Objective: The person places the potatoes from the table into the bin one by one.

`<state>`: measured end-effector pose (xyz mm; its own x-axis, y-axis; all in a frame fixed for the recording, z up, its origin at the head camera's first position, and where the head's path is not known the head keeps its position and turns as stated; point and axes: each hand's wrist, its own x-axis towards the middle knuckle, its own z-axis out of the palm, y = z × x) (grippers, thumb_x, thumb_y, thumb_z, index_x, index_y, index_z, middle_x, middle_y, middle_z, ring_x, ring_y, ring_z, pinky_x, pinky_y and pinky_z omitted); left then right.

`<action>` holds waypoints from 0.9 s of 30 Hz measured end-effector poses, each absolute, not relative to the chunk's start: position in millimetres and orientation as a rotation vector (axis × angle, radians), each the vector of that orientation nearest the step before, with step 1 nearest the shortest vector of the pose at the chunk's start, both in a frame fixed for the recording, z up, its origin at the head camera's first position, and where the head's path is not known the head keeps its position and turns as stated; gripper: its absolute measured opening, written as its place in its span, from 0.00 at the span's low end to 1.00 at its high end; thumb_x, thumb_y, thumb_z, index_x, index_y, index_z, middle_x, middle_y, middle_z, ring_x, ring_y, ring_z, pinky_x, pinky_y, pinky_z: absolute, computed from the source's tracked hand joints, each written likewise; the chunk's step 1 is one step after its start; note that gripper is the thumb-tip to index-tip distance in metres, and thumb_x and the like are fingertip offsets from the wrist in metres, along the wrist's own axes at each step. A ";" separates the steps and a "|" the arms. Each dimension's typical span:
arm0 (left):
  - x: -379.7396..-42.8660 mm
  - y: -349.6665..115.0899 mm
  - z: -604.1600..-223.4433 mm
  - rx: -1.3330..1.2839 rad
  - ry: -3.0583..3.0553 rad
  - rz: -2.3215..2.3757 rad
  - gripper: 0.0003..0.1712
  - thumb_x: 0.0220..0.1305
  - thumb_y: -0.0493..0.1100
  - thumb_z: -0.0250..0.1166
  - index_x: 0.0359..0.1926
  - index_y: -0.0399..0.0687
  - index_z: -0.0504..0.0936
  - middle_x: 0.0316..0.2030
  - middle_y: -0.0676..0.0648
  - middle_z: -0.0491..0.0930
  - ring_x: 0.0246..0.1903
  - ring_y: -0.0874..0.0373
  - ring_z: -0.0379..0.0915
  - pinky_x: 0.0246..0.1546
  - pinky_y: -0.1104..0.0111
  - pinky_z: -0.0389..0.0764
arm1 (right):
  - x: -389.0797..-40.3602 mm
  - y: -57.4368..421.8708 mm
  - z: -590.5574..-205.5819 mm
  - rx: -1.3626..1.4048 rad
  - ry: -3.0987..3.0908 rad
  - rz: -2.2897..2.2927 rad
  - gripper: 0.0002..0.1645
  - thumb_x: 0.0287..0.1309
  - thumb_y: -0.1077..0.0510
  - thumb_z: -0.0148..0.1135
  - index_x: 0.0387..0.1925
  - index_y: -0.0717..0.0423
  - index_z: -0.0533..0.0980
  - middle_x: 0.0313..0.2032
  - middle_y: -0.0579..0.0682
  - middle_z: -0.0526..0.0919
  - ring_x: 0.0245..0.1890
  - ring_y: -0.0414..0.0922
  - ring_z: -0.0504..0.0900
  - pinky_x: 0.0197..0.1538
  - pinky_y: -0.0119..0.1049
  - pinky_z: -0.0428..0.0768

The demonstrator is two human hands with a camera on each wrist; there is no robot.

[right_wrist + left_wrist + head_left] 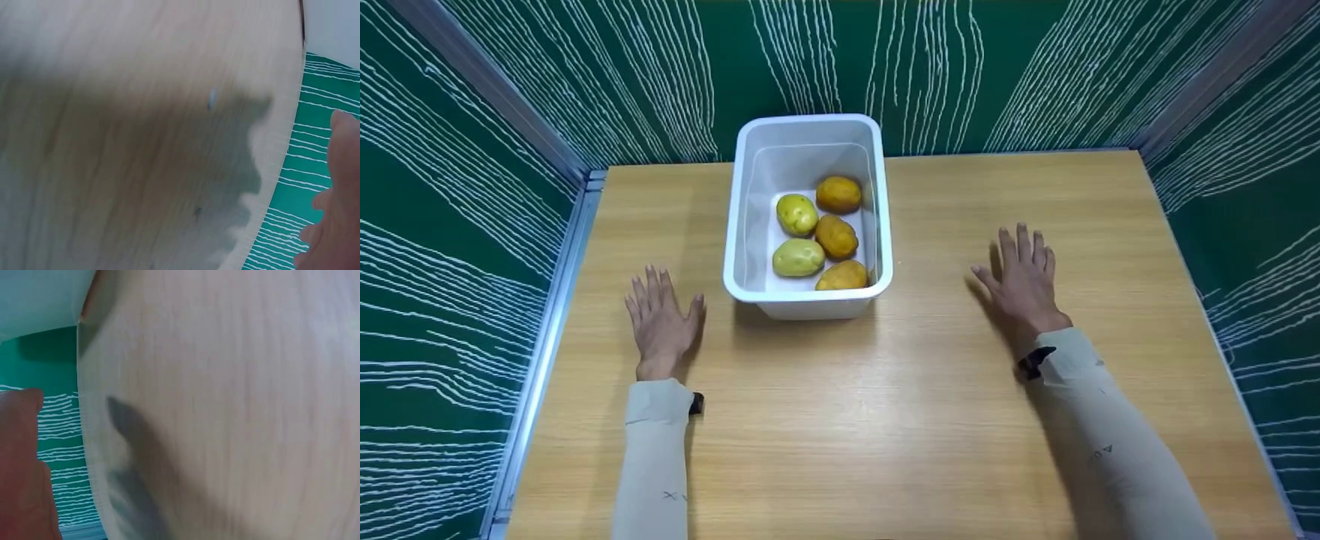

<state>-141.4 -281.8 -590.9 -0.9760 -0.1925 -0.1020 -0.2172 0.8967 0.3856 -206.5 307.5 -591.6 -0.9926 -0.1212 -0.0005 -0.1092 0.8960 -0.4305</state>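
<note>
A white plastic bin (808,297) stands upright at the back middle of the table. Several potatoes lie on its floor, among them a pale yellow-green potato (798,257) and a golden-brown potato (838,194). To the left of the bin, my left hand (664,326) is palm down with straight fingers and the thumb spread, holding nothing. My right hand (1024,289) is to the bin's right, fingers spread and nothing in it. Both hands are apart from the bin. In the wrist views, only part of the left hand (22,467) and part of the right hand (340,197) show.
The wooden table (900,420) has a metal rail (540,345) along its left edge. Green panels with white wavy lines (930,75) rise behind it and at both sides. A black wrist device (1035,361) sits at the right cuff. Shadows of the hands fall on the table.
</note>
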 end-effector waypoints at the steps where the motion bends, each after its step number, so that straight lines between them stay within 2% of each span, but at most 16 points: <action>1: -140.9 -281.8 -591.6 -0.324 2.997 0.619 0.50 0.81 0.64 0.45 0.84 0.37 0.37 0.84 0.36 0.27 0.82 0.36 0.17 0.81 0.48 0.13 | -206.7 308.0 -592.2 -0.176 3.037 -0.674 0.55 0.77 0.31 0.52 0.85 0.60 0.45 0.83 0.67 0.37 0.82 0.70 0.34 0.83 0.69 0.33; 8: -140.3 -277.3 -594.6 -0.275 3.018 0.581 0.50 0.82 0.66 0.42 0.84 0.37 0.38 0.84 0.36 0.29 0.83 0.36 0.20 0.81 0.47 0.14 | -207.4 311.7 -596.9 -0.152 3.056 -0.611 0.57 0.75 0.28 0.50 0.84 0.61 0.45 0.83 0.68 0.36 0.81 0.72 0.33 0.82 0.72 0.30; 17: -142.0 -272.7 -596.8 -0.245 3.044 0.576 0.49 0.82 0.65 0.44 0.85 0.38 0.38 0.84 0.36 0.32 0.83 0.35 0.23 0.83 0.45 0.19 | -207.5 309.9 -596.4 -0.134 3.041 -0.600 0.59 0.74 0.26 0.49 0.85 0.60 0.44 0.83 0.68 0.34 0.82 0.70 0.28 0.82 0.71 0.28; 27: -141.3 -271.9 -595.7 -0.257 3.021 0.586 0.49 0.82 0.66 0.41 0.85 0.40 0.35 0.84 0.37 0.28 0.83 0.37 0.19 0.82 0.48 0.16 | -204.5 312.9 -599.0 -0.127 3.021 -0.570 0.58 0.75 0.28 0.50 0.84 0.62 0.44 0.82 0.71 0.34 0.81 0.72 0.29 0.82 0.72 0.28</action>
